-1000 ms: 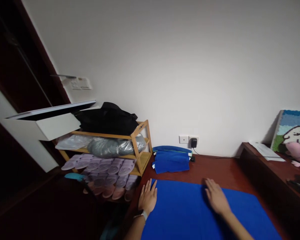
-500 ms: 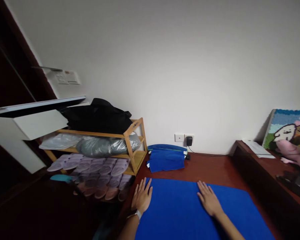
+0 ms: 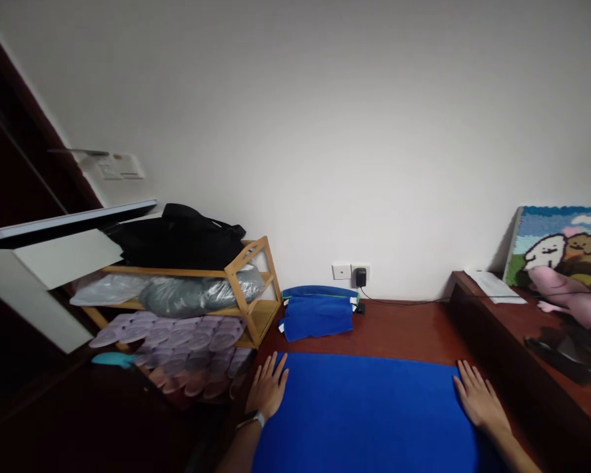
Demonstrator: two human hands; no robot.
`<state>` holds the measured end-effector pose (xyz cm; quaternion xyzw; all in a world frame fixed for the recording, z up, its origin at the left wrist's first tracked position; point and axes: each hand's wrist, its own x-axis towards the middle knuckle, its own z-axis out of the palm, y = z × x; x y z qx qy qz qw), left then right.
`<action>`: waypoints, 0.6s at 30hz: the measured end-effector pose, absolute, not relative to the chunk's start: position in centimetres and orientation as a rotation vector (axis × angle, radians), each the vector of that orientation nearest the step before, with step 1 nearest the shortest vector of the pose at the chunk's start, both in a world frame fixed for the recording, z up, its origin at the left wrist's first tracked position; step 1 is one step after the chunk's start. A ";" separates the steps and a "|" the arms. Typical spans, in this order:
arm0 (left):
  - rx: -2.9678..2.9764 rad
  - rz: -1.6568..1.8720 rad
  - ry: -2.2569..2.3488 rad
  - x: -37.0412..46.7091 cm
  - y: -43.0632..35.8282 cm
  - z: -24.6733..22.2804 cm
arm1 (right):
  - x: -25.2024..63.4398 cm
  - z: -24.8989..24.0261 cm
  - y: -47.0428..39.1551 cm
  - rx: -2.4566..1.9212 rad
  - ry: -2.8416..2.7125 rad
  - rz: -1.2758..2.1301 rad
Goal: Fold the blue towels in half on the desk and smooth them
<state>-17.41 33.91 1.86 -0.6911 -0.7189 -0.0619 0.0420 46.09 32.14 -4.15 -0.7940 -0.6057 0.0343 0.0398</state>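
Note:
A large blue cloth point(image 3: 369, 407) lies flat on the reddish-brown wooden surface point(image 3: 408, 325). My left hand point(image 3: 267, 387) rests palm down at its left edge, fingers spread, a watch on the wrist. At the cloth's far right corner, my right hand point(image 3: 481, 397) lies flat with fingers apart. Neither hand grips anything. Beyond the cloth, near the wall, sits a smaller folded blue cloth point(image 3: 318, 316) with white tags.
A wooden rack point(image 3: 256, 289) at left holds a black bag point(image 3: 177, 240), plastic-wrapped items and several lilac slippers point(image 3: 197, 334). A black plug point(image 3: 360, 277) with a cable is at the wall. On the raised right ledge are a pink plush toy point(image 3: 566, 295) and a picture point(image 3: 556, 243).
My right hand has slid right across the large cloth to its far right corner. My left hand stays at the left edge. The view has shifted slightly.

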 end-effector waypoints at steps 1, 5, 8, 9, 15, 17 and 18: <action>-2.114 -0.183 -2.199 -17.5 33.9 1.7 | 46.1 -4.1 32.2 -2.432 -1.858 0.111; -2.131 -0.165 -2.199 -18.2 33.8 0.9 | 46.3 -4.0 32.3 -2.430 -1.891 0.108; -2.144 -0.200 -2.175 -18.5 33.8 0.6 | 46.3 -4.1 32.3 -2.445 -1.894 0.077; -2.145 -0.217 -2.169 -18.5 33.7 0.6 | 46.3 -4.2 32.3 -2.451 -1.893 0.073; -2.145 -0.298 -2.176 -18.1 33.2 0.9 | 47.3 -4.9 32.2 -2.477 -1.933 0.079; -2.142 -0.317 -2.185 -17.9 33.0 1.0 | 47.6 -4.5 32.4 -2.495 -1.952 0.082; -2.142 -0.328 -2.188 -17.9 32.9 1.1 | 47.4 -4.1 32.6 -2.516 -1.950 0.076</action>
